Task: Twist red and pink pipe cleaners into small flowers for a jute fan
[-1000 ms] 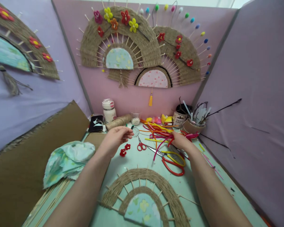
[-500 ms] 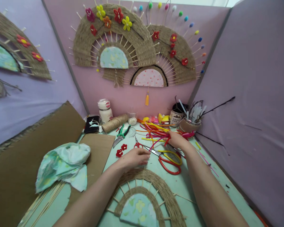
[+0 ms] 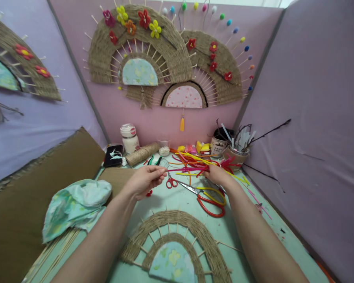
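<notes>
My left hand (image 3: 147, 181) pinches the end of a magenta pipe cleaner (image 3: 179, 169), which stretches right into a tangle of red, pink, orange and yellow pipe cleaners (image 3: 196, 160). At that tangle, my right hand (image 3: 216, 174) has its fingers closed on the red and magenta stems, its fingertips partly hidden. Below the hands lie small red scissors (image 3: 171, 182) and large red-handled scissors (image 3: 211, 207). A woven twine fan (image 3: 177, 217) with a green floral centre rests at the near edge. Part of a red fuzzy flower (image 3: 149, 193) shows under my left hand.
Green-handled pliers (image 3: 155, 160), a twine roll (image 3: 142, 154), a white bottle (image 3: 130, 138) and a cup (image 3: 164, 148) stand or lie behind. Cloth (image 3: 76, 204) and cardboard are at left. Pots with twigs (image 3: 236, 155) stand back right. Fans hang on the wall.
My left hand has moved left and up and now pinches the magenta pipe cleaner, drawn out straight. My right hand has shifted slightly at the tangle. The view has moved a little.
</notes>
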Motion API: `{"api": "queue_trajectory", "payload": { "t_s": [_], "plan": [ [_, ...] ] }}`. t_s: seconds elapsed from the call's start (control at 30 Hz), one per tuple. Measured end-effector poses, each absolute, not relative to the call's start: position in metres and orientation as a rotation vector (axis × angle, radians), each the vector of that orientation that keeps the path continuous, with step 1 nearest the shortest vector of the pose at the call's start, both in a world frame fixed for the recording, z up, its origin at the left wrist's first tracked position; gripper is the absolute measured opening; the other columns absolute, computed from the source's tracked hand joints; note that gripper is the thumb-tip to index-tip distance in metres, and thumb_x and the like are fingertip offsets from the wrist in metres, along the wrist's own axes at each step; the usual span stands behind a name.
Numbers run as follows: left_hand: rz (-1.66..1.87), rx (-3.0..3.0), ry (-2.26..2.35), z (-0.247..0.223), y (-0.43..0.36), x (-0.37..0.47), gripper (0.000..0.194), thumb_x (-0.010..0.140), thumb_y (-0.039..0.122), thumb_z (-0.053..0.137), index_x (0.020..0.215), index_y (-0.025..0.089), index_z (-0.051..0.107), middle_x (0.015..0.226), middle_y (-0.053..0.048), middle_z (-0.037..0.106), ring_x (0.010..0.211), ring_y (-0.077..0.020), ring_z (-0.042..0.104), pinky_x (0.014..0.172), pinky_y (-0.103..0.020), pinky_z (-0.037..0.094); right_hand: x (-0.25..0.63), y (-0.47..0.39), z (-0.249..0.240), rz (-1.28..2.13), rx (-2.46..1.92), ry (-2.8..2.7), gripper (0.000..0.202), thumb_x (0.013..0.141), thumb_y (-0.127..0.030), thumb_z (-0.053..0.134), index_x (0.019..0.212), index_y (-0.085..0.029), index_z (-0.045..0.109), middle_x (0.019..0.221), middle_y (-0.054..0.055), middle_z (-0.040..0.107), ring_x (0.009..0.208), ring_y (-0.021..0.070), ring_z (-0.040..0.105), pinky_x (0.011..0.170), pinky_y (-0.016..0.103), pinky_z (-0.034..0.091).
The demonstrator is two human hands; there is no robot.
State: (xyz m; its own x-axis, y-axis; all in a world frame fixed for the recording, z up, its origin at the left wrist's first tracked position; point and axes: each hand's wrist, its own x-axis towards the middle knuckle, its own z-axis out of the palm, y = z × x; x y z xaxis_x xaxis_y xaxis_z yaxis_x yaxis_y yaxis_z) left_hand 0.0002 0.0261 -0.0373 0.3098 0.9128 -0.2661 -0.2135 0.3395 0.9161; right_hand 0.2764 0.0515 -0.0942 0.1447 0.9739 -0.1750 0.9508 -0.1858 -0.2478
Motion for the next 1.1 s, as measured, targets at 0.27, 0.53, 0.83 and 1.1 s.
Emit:
{"api": "queue_trajectory", "payload": {
  "t_s": [0.27,0.53,0.83,1.1],
  "plan": [
    [1.237,0.767,0.854,-0.003,0.033,-0.045,0.011,0.075,0.0,0.057,0.074,0.007,0.065,0.066,-0.004,0.059,0.054,-0.0037,0.054,0.052,-0.011,0.048,0.284,0.048,-0.089,0.415,-2.367,-1.858,0.045,0.081,-0.04,0.053,0.112,-0.008,0.054,0.108,0.022,0.063,0.1,0.0288,0.061,0.076,0.032,0.045],
    [1.346,0.913,0.885,0.008,0.022,-0.037,0.012,0.068,0.013,0.07,0.078,0.009,0.068,0.072,-0.005,0.064,0.06,-0.0053,0.056,0.056,-0.013,0.048,0.274,0.027,-0.053,0.178,-2.297,-1.932,0.037,0.077,-0.04,0.06,0.101,-0.012,0.06,0.099,0.019,0.066,0.094,0.0308,0.062,0.071,0.031,0.043],
    [1.035,1.328,0.972,0.014,-0.005,-0.02,0.026,0.067,0.024,0.073,0.09,0.015,0.068,0.085,-0.006,0.069,0.079,-0.0136,0.062,0.072,-0.025,0.049,0.219,-0.019,0.003,-0.175,-1.193,-1.919,0.02,0.089,-0.025,0.048,0.103,-0.018,0.06,0.102,0.008,0.063,0.097,0.0201,0.058,0.087,0.034,0.044],
    [0.969,1.595,0.892,0.027,-0.027,-0.01,0.047,0.073,0.025,0.066,0.118,0.018,0.053,0.072,-0.001,0.064,0.062,-0.0128,0.058,0.054,-0.023,0.045,0.19,-0.037,0.005,-0.324,-1.019,-1.887,0.032,0.086,-0.016,0.052,0.116,-0.024,0.058,0.107,0.011,0.056,0.1,0.0236,0.051,0.088,0.044,0.044]
  ]
}}
